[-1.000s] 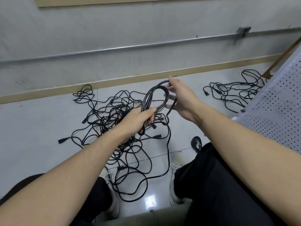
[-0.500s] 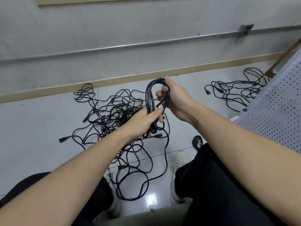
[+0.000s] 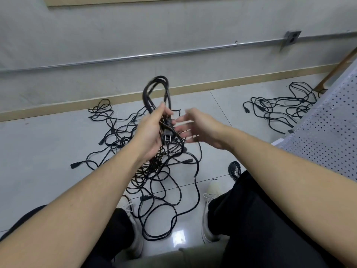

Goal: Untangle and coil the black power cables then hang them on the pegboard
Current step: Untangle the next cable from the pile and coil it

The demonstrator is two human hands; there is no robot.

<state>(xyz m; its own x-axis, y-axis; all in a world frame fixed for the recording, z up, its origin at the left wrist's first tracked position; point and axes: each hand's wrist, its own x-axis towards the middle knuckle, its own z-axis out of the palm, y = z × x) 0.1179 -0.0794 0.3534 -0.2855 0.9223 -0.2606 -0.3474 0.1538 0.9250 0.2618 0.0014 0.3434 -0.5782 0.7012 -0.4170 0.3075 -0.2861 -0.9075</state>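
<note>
Two hands up over the floor, close but not touching. Left hand (image 3: 152,132) grips a coiled black cable (image 3: 154,89) w/ loops standing up above the fist, plug end at the palm. Right hand (image 3: 195,125) just beside it, fingers spread & blurred, holding nothing. Below, big tangle of black cables (image 3: 154,171) on the tiled floor betw. the white shoes (image 3: 211,192). 2nd smaller cable pile (image 3: 280,109) well apart, far right near the wall. Perforated pegboard (image 3: 328,136) at right edge. One small coil (image 3: 234,170) by the right knee.
</note>
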